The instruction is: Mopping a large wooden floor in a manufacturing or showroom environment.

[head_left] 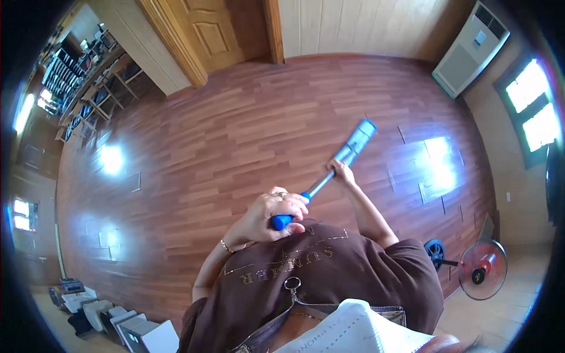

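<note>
Plainly, the roller [321, 184] is held over the wooden floor [235, 129], its long axis slanting rightward and away from the brown shirt [353, 265] — left hand [272, 210] wrapped round the blue handle [281, 222], right hand [343, 173] pinching the near end of the cylinder [358, 141], which extends beyond that grip.

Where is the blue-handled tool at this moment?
In the head view, the tool slants up and rightward from the centre: the left hand grips its blue handle, the right hand touches its wide end.
</note>
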The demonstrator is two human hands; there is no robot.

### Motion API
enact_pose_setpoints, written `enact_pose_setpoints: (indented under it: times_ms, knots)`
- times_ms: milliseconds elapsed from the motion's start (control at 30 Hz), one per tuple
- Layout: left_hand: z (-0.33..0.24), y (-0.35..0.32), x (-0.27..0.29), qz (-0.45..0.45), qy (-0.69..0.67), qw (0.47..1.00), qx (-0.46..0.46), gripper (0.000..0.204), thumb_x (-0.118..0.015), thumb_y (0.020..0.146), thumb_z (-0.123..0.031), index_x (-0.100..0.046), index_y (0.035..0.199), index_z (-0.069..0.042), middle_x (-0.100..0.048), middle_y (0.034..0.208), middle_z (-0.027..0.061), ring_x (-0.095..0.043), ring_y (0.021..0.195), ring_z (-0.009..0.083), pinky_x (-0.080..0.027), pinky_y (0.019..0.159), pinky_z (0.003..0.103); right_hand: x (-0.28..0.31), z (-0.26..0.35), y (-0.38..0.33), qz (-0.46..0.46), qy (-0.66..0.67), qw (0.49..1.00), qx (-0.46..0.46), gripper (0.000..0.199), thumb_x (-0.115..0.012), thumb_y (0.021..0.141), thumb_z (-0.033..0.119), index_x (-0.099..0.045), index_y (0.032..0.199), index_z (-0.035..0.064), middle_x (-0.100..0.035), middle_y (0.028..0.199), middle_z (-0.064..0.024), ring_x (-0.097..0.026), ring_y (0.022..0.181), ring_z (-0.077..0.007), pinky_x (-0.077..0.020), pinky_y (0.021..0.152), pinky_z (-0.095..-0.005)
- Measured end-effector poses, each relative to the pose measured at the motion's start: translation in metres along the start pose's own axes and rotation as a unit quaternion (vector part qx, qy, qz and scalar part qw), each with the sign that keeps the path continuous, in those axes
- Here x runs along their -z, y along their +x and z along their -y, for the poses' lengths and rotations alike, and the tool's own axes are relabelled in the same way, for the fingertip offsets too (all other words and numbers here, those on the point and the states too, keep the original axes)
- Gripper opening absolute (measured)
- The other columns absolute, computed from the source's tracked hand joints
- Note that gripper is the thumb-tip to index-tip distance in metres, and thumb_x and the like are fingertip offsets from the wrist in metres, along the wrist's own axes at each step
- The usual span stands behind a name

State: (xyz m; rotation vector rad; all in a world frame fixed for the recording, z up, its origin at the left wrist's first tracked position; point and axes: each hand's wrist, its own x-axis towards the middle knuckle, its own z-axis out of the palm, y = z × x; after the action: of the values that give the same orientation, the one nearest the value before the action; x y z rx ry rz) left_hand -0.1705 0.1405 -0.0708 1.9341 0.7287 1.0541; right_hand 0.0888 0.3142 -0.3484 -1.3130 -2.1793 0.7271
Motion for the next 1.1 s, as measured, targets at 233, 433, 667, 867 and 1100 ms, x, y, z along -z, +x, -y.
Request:
enact_pose_setpoints:
  times_ms: [233,433,667,867,1100]
  knots:
    - [0.018,0.009,0.072,0.094,-0.092,0.991,-0.019,0.017,-0.075,0.075,-0.015,-0.064,0.085,-0.008,-0.069,0.091,0.0069,-0.063,0.104,0.0273,-0.038,0.09,0.04,-0.005,0.031,-0.042,-0.061,-0.09,0.99,-0.091,0.015,-0.058,0.071,0.003,-0.056,0.084,0.0107,-0.062,0.083,-0.0118,-0.056,0.086,-0.0383,-0.0451,0.073,-0.0454]
    - [0.028,-0.004,0.115,0.095,-0.138,0.986,-0.006,0.014,-0.072,0.079,-0.014,-0.063,0.08,-0.004,-0.068,0.084,0.0081,-0.065,0.09,0.0248,-0.048,0.084,0.041,-0.036,0.059,-0.064,-0.096,-0.052,0.989,-0.098,0.016,-0.066,0.067,0.016,-0.064,0.082,0.0109,-0.061,0.089,-0.0138,-0.056,0.092,-0.0363,-0.0459,0.08,-0.0449]
    - [0.027,-0.01,0.125,0.066,-0.147,0.986,0.052,0.011,-0.072,0.077,-0.008,-0.063,0.08,-0.001,-0.067,0.087,0.0099,-0.062,0.088,0.0218,-0.048,0.082,0.037,-0.032,0.052,-0.027,0.014,-0.026,0.993,-0.112,0.014,-0.067,0.067,0.018,-0.059,0.075,0.0096,-0.061,0.074,-0.0148,-0.059,0.073,-0.036,-0.0461,0.062,-0.0429]
    - [0.021,-0.017,0.138,-0.02,-0.097,0.992,0.074,0.01,-0.071,0.078,-0.004,-0.063,0.083,-0.002,-0.066,0.088,0.0089,-0.062,0.089,0.0229,-0.047,0.08,0.037,-0.051,0.033,0.056,0.086,0.018,0.996,-0.001,0.01,-0.062,0.072,0.017,-0.061,0.078,0.0094,-0.061,0.089,-0.0147,-0.057,0.086,-0.0351,-0.0448,0.072,-0.0446]
    - [0.0,-0.023,0.141,-0.106,0.127,0.984,0.062,0.016,-0.072,0.079,-0.015,-0.06,0.081,-0.005,-0.066,0.091,0.0099,-0.062,0.086,0.0281,-0.045,0.077,0.039,-0.099,0.077,0.17,0.125,0.093,0.967,0.201,0.024,-0.073,0.076,0.024,-0.055,0.076,0.0086,-0.057,0.074,-0.0123,-0.056,0.073,-0.0334,-0.045,0.067,-0.0412]
